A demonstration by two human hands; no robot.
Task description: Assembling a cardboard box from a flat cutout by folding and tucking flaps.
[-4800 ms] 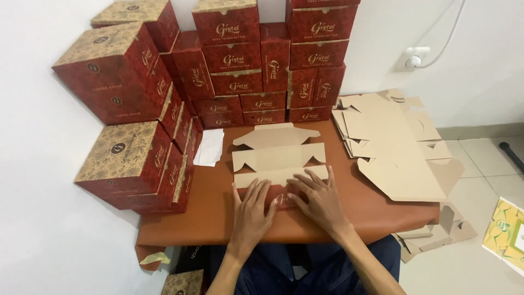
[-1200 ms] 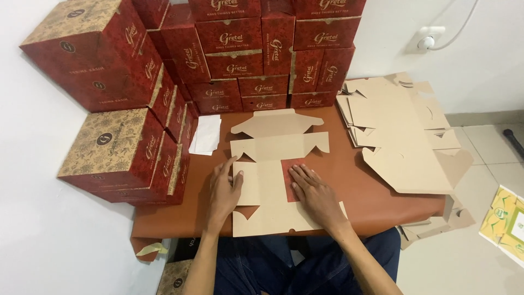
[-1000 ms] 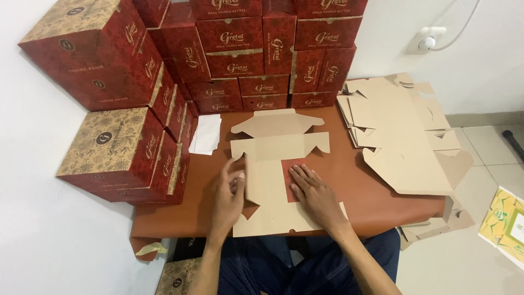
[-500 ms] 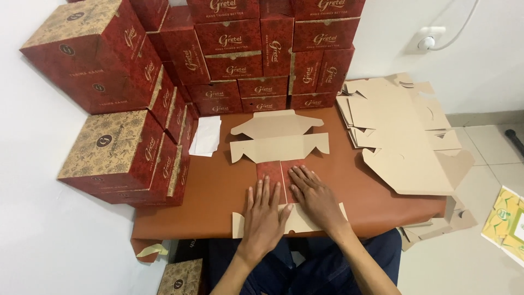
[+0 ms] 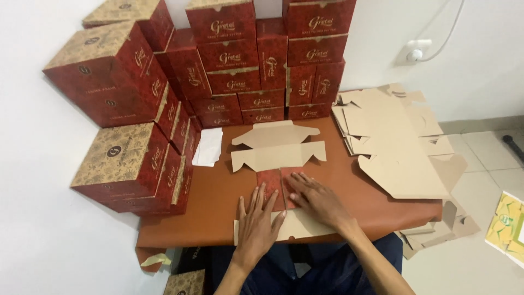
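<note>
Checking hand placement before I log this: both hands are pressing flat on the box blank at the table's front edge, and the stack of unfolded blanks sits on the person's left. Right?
Not quite. The head view shows the stack of unfolded blanks on the person's right. The rest holds: left hand and right hand press flat on the box blank at the table front.

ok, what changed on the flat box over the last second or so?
Both side flaps got folded inward: the left hand and right hand now press them flat on the cardboard blank, red side up. The stack of blanks and finished boxes haven't moved.
</note>
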